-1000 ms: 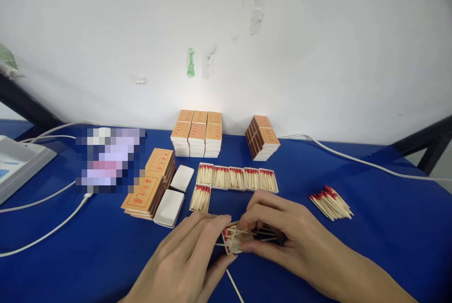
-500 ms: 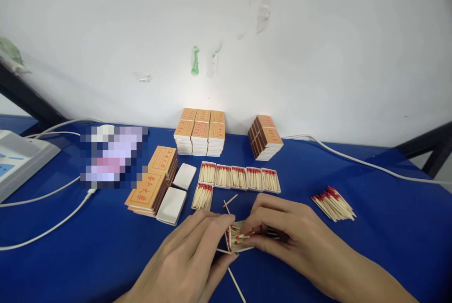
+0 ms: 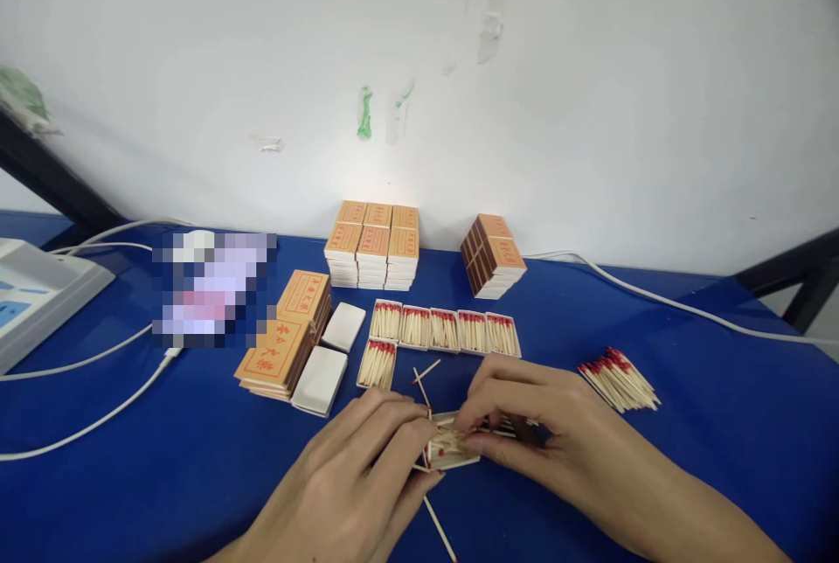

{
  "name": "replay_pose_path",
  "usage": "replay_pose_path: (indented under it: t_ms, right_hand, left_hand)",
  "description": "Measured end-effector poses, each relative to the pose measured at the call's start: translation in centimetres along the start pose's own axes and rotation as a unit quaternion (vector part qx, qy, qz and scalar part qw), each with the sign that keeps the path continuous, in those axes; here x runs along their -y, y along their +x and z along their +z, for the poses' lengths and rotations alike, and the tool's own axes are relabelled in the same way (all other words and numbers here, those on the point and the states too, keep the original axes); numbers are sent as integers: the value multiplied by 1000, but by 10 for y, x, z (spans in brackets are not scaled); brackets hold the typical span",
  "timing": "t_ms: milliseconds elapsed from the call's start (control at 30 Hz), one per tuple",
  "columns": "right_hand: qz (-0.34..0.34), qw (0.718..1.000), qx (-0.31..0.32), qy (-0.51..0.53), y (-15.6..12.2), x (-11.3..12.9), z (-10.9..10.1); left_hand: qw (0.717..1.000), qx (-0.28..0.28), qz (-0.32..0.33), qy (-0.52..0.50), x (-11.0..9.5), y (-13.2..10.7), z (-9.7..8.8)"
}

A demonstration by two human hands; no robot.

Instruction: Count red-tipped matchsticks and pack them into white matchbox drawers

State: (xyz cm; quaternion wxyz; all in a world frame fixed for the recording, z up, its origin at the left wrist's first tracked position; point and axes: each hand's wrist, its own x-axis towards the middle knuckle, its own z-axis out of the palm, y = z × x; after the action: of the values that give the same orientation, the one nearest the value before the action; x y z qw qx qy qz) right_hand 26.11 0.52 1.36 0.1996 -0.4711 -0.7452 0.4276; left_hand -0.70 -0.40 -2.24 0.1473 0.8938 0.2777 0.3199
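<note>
A small white matchbox tray (image 3: 464, 462) lies between my hands on the blue table, with loose matches (image 3: 448, 439) in it. My left hand (image 3: 354, 469) is closed on the tray's left end, index finger reaching over its edge and thumb at the near side. At the tray's right end, my right hand (image 3: 541, 423) pinches matches between thumb and fingers; how many is hidden. Stray matches (image 3: 423, 384) lie just beyond the tray, and a single match (image 3: 439, 528) is on the near side. More matches show partly under my right hand.
Filled matchbox trays (image 3: 416, 327) form a row behind my hands. A match pile (image 3: 620, 379) lies right. Leftward are flat orange matchbox covers (image 3: 279, 353) and white trays (image 3: 319, 379). Stacked matchboxes (image 3: 373, 244) and another stack (image 3: 495, 253) stand by the wall. A white cable (image 3: 662, 305) runs right.
My left index finger has come further over the tray's left end. My right fingertips have shifted slightly right, and the matches inside lie differently. The things around stay put.
</note>
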Motion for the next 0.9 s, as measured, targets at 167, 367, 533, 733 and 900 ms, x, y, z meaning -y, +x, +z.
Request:
replay_pose_path:
  t_ms: [167, 367, 533, 733, 900]
  right_hand:
    - [12, 1000, 7, -6, -3, 0, -12]
    - [11, 1000, 19, -4, -4, -3, -7]
    - [2, 1000, 9, -14, -5, 2, -7]
    - [-89, 993, 21, -77, -10, 14, -7]
    - [-189, 959, -20, -211, -13, 19, 6]
  left_hand:
    - [1000, -8, -5, 3, 0, -3, 2]
    - [1000, 6, -5, -8, 3, -4, -3]
    - [999, 17, -7, -31, -1, 0, -6]
    - [997, -24, -23, 67, -4, -5, -1]
    - [978, 12, 19, 206, -4, -11, -16]
